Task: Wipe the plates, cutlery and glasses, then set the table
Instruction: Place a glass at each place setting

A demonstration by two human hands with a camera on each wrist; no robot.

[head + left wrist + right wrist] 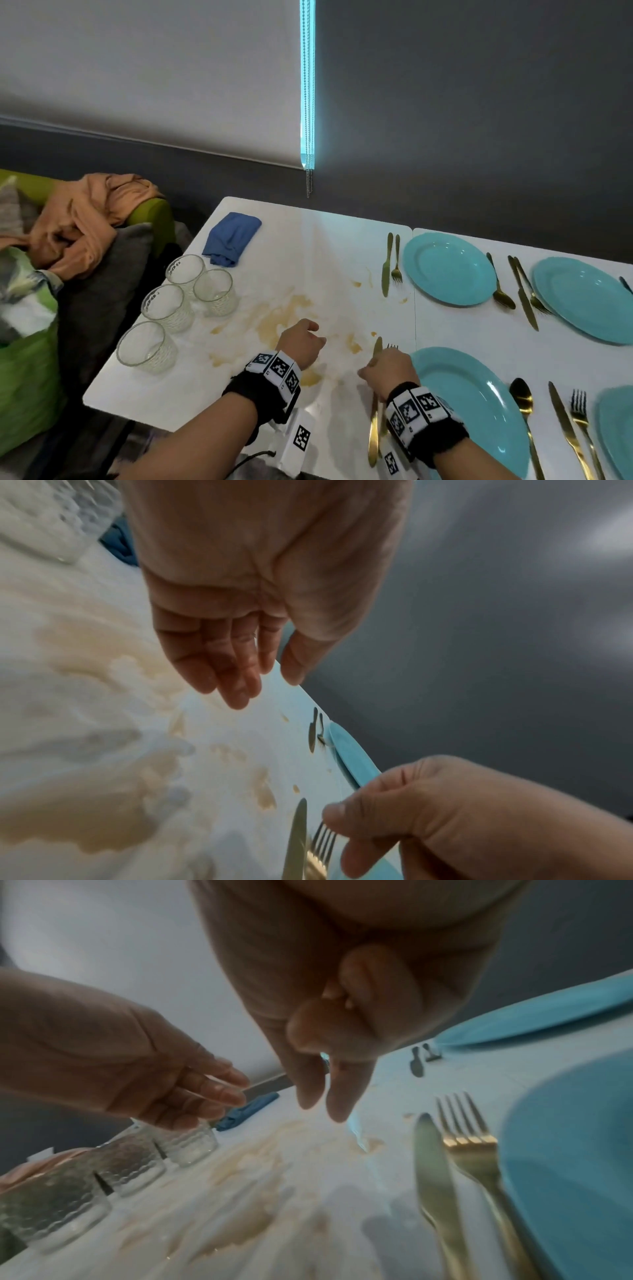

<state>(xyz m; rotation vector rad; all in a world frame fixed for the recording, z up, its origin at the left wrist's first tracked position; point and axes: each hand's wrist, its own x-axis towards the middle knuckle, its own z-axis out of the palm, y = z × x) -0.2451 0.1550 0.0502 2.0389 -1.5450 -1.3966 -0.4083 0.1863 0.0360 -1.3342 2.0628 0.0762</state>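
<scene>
A gold knife (375, 404) and fork (472, 1139) lie side by side on the white counter (325, 246), pointing to twelve o'clock, touching the near plate (479, 404) at its nine o'clock. The right hand (390, 371) hovers over them, fingers loose, holding nothing. The left hand (303, 344), relaxed and empty, hangs at ten o'clock. Only the right wrist view shows the fingers clear of the cutlery.

Dark grey wall (479, 102), pale roller blind (154, 75), glowing window gap (307, 82), green sofa (150, 212), orange garment (85, 219)
</scene>
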